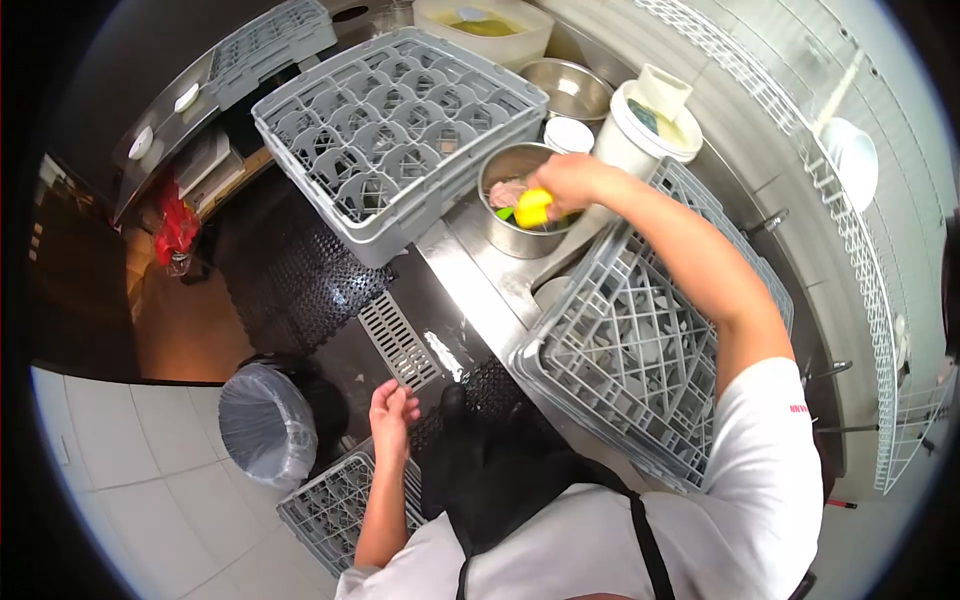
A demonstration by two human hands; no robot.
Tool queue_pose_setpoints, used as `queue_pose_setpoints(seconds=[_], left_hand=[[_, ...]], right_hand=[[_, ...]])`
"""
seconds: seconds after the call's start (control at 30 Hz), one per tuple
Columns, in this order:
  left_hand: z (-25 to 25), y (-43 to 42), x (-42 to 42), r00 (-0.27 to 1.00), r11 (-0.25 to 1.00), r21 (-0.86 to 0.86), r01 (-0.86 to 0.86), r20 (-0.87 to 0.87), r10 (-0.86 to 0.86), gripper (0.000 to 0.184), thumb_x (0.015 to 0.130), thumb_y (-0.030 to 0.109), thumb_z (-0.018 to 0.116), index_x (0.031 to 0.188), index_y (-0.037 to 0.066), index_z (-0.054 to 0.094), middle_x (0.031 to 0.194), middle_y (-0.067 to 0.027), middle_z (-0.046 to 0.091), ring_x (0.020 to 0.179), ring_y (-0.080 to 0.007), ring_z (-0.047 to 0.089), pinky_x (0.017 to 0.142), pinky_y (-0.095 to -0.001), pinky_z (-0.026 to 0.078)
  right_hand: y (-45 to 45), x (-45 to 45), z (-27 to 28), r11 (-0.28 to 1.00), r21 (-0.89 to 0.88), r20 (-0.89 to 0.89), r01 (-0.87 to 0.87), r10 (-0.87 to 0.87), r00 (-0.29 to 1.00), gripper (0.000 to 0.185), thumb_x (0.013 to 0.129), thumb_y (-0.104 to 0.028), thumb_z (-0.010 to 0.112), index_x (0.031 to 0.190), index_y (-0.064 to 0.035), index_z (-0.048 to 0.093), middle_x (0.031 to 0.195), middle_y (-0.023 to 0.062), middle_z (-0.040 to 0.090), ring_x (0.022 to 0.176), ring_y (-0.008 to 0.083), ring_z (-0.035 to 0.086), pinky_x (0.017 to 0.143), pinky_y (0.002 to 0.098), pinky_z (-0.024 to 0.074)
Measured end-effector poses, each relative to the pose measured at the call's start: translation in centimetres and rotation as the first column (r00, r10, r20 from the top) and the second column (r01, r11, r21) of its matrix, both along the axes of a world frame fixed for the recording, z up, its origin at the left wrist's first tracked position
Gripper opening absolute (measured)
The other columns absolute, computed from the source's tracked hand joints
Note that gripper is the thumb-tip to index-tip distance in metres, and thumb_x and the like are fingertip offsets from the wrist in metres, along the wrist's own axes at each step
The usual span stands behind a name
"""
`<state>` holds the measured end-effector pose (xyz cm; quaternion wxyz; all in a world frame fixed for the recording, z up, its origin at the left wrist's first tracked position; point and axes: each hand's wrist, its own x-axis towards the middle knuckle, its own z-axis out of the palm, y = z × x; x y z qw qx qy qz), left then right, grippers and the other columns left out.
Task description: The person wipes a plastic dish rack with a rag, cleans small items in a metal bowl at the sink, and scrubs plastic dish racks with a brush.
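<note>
My right hand (572, 183) reaches over a round metal pot (520, 243) on the steel counter. Its fingers are closed around a bright yellow sponge (533, 208), slightly blurred, at the pot's mouth. Inside the pot lie a pinkish crumpled item (506, 192) and something bright green (505, 213), both partly hidden. My left hand (394, 410) hangs low, away from the counter, over the floor. Its fingers are loosely bent and nothing shows in them.
A grey glass rack (395, 130) stands left of the pot, another rack (640, 350) to the right. Behind are a white bucket (640, 130), a metal bowl (567, 88) and a tub (485, 30). Below are a lined bin (265, 425) and a floor drain (398, 340).
</note>
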<state>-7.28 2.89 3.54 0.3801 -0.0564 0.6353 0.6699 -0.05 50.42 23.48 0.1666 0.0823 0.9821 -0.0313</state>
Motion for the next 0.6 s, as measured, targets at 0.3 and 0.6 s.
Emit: queue_pose_setpoints(seconds=[0.3, 0.6], left_hand=[[-4.0, -7.6, -3.2, 0.979, 0.975, -0.125, -0.186, 0.067, 0.195, 0.029, 0.099, 0.024, 0.065, 0.123, 0.01, 0.056, 0.107, -0.0061, 0.067, 0.08, -0.0125, 0.064, 0.065, -0.0255, 0.054], [-1.2, 1.5, -6.4, 0.972, 0.977, 0.011, 0.212, -0.111, -0.209, 0.036, 0.098, 0.021, 0.066, 0.127, 0.003, 0.054, 0.102, -0.0038, 0.065, 0.084, -0.01, 0.06, 0.07, -0.0239, 0.048]], right_hand=[[2.0, -4.0, -8.7, 0.992, 0.126, 0.256, -0.009, -0.024, 0.966, 0.038, 0.074, -0.026, 0.081, 0.109, -0.0146, 0.072, 0.1, 0.0132, 0.073, 0.097, 0.0335, 0.07, 0.086, 0.0445, 0.0551], [2.3, -4.6, -4.1, 0.991, 0.018, 0.233, 0.136, -0.136, 0.963, 0.046, 0.072, -0.032, 0.084, 0.108, -0.0081, 0.069, 0.099, 0.0169, 0.072, 0.1, 0.0375, 0.068, 0.086, 0.0461, 0.0527]])
